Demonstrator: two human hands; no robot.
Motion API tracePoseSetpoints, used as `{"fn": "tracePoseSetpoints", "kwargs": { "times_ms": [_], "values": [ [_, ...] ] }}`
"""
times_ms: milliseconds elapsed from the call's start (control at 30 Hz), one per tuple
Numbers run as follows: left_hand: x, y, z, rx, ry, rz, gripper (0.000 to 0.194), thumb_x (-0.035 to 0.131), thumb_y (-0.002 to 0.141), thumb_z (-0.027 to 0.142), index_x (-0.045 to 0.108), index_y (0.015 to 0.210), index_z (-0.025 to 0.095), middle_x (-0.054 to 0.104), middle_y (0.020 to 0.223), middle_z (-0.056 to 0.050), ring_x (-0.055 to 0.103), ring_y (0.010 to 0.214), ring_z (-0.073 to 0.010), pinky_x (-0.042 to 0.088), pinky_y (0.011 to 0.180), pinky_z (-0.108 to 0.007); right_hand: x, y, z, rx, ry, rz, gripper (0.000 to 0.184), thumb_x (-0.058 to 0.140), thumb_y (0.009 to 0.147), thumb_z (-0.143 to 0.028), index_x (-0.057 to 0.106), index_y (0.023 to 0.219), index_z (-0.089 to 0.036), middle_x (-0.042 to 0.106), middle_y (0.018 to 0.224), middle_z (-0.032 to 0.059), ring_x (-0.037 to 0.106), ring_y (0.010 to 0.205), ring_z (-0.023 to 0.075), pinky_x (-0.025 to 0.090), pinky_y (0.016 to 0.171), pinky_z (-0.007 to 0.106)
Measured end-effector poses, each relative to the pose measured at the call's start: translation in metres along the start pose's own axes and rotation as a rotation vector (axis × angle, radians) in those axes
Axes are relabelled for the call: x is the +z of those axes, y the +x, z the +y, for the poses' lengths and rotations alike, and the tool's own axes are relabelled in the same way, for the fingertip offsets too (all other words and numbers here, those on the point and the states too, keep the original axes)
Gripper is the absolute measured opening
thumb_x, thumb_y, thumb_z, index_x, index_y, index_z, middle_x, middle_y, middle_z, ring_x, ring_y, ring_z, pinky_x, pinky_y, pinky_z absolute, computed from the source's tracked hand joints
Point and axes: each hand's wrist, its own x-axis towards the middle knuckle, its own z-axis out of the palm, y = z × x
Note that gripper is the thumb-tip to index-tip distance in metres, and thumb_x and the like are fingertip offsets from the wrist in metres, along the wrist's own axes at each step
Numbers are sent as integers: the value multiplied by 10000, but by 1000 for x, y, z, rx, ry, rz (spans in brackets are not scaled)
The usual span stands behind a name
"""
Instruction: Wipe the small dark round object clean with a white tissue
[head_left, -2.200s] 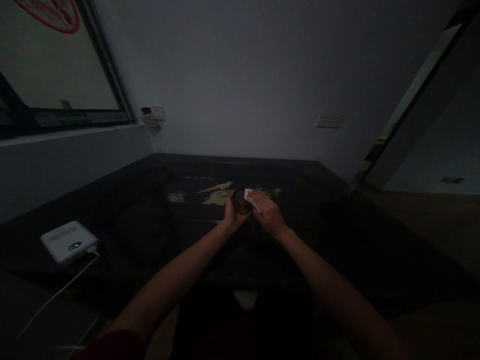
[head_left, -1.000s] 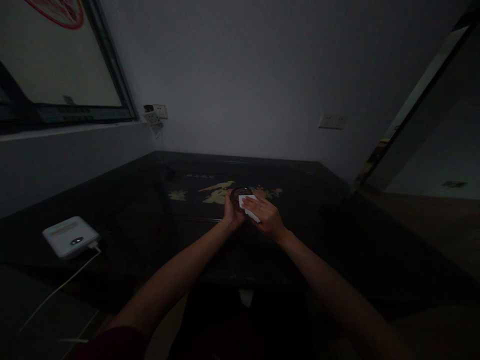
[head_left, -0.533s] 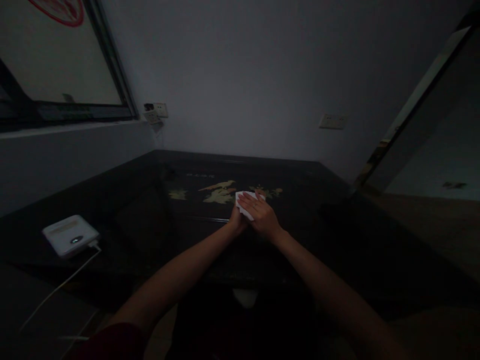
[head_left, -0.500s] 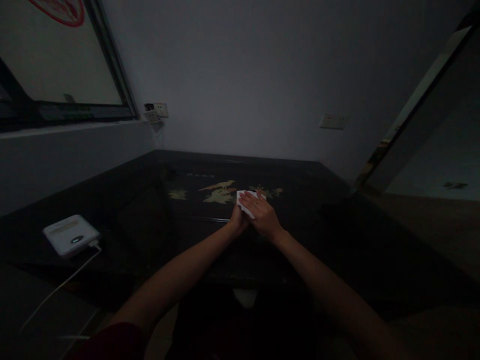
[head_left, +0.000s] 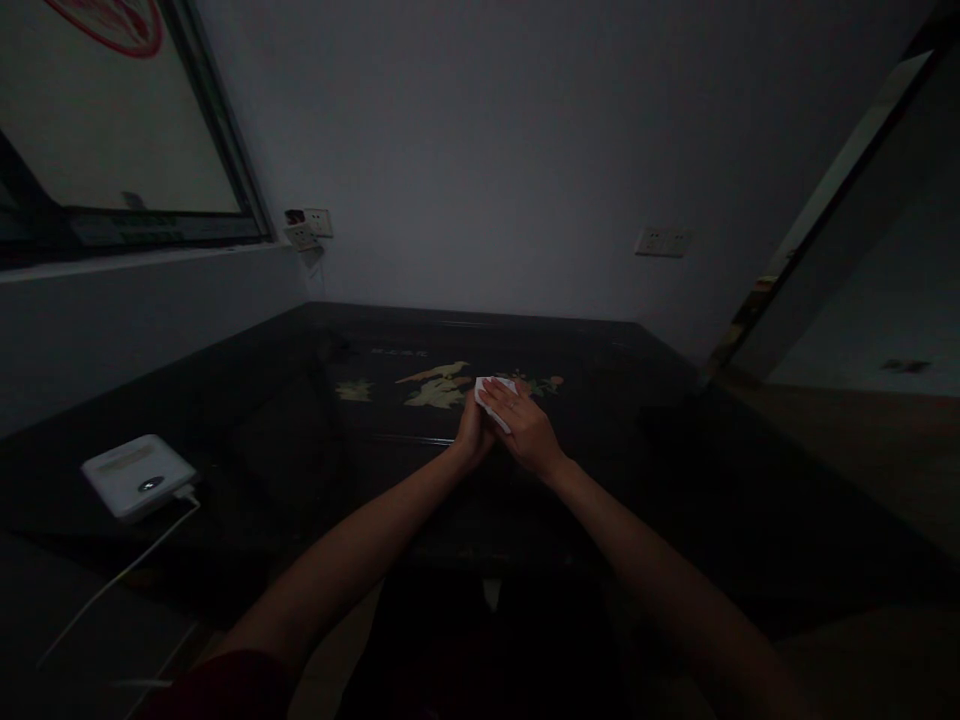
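Observation:
The room is dim. Both my hands meet at the middle of a dark glossy table. My right hand lies with fingers stretched flat over a white tissue, pressing it down on something beneath. My left hand is curled round the left side of that thing, a small round dark dish seen earlier, now hidden under the tissue and my hands.
A white box-like device with a white cable sits at the table's left. The tabletop bears a pale bird-and-leaf inlay. Wall sockets and a window lie beyond.
My right hand slid the tissue from the dish's right side onto its top, covering it. The dish, visible before, is now hidden. The left hand stayed in place.

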Motion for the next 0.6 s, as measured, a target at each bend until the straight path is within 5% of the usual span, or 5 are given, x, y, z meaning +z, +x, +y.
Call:
{"fn": "tracePoseSetpoints", "kwargs": {
  "times_ms": [200, 600],
  "values": [
    [6, 1, 7, -62, 58, 93, 295, 463, 880, 370, 661, 821, 160, 672, 671, -20, 589, 547, -127, 455, 553, -231, -3, -2, 10, 131, 89, 109, 477, 348, 970, -217, 383, 1445, -245, 479, 1442, 53, 394, 1369, 185, 342, 1147, 442],
    [12, 1, 22, -36, -140, 67, 373, 377, 875, 389, 634, 759, 146, 665, 664, -57, 614, 587, -156, 491, 565, -250, -11, -7, 8, 54, 184, 134, 448, 347, 966, -214, 454, 1401, -221, 503, 1421, 60, 431, 1346, 191, 384, 1123, 416]
  ]
}}
